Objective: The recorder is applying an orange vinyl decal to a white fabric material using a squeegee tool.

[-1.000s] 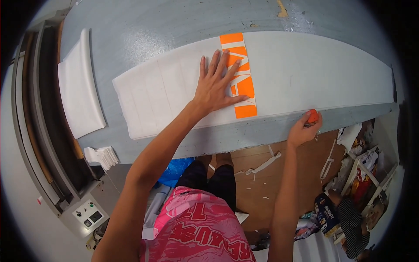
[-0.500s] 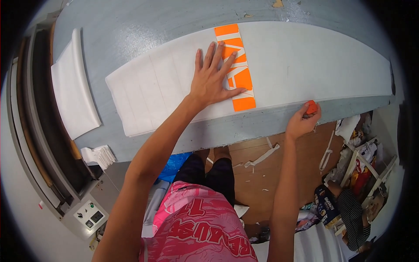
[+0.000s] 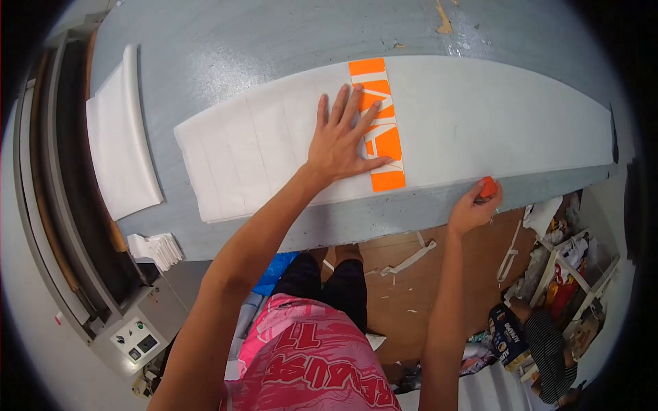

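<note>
My left hand (image 3: 341,140) lies flat with fingers spread, partly over an orange strip (image 3: 388,180) with white letter-like shapes. The strip crosses a long white sheet (image 3: 493,123) on the grey-blue table; left of it, the sheet is marked with faint parallel lines. My right hand (image 3: 471,209) is closed around a small orange-red object (image 3: 487,186), at the table's front edge just beyond the sheet's near side. Most of that object is covered by my fingers, so its kind does not show.
A folded white sheet (image 3: 123,137) lies at the table's left, with a small stack of white strips (image 3: 156,250) near the front left corner. A machine with a control panel (image 3: 139,340) stands left. White scraps (image 3: 411,259) litter the floor; at right, another person sits near a cluttered rack (image 3: 572,257).
The whole scene sits slightly lower in the picture, as the view has shifted. Both hands keep nearly the same places against the sheet and the strip.
</note>
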`<state>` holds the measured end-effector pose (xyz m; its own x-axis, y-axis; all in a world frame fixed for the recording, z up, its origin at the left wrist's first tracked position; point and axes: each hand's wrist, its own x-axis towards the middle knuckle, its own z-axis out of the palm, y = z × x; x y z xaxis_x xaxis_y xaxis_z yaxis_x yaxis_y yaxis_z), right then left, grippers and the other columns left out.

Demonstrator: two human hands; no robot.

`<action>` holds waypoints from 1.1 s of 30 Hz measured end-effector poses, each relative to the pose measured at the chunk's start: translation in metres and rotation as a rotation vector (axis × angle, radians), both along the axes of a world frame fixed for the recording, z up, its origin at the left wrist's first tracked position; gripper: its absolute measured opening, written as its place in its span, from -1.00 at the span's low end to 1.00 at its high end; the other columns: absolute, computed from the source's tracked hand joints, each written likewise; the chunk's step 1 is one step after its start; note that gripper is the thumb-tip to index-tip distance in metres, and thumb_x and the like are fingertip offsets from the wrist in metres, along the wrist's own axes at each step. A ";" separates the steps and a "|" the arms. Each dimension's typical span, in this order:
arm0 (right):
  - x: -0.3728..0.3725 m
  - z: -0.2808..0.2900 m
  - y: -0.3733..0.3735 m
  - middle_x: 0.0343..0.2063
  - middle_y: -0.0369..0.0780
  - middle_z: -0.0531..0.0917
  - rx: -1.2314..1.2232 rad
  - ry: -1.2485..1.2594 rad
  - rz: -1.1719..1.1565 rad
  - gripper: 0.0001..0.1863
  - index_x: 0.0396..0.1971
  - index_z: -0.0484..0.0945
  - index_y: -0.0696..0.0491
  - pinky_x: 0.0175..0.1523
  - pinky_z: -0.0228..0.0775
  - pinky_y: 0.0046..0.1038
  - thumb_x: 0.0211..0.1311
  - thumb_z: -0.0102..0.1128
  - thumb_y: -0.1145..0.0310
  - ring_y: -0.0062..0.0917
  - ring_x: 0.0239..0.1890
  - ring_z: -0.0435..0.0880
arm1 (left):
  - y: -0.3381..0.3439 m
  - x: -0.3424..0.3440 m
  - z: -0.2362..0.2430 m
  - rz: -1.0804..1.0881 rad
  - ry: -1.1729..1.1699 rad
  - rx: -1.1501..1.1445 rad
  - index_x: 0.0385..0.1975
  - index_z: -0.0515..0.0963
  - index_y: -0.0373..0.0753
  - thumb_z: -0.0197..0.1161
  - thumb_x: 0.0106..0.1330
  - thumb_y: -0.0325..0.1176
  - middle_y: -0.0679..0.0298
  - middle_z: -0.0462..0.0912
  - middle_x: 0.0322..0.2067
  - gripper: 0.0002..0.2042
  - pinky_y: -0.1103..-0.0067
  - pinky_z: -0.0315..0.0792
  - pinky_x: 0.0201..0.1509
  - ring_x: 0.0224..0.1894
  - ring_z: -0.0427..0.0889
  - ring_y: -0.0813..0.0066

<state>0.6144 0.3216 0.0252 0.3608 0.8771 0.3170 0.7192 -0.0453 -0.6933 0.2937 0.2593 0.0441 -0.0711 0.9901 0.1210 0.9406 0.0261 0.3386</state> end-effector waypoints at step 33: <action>0.004 0.010 0.000 0.02 0.02 0.72 0.059 -0.037 0.001 -0.54 0.34 0.50 0.26 -0.04 0.59 -0.35 0.59 0.30 0.36 -0.32 -0.12 0.71 | 0.001 -0.001 0.018 0.010 -0.062 -0.027 0.66 0.18 -0.23 0.07 0.25 0.68 -0.02 -0.01 0.71 0.20 -0.12 -0.29 0.75 0.75 -0.11 -0.08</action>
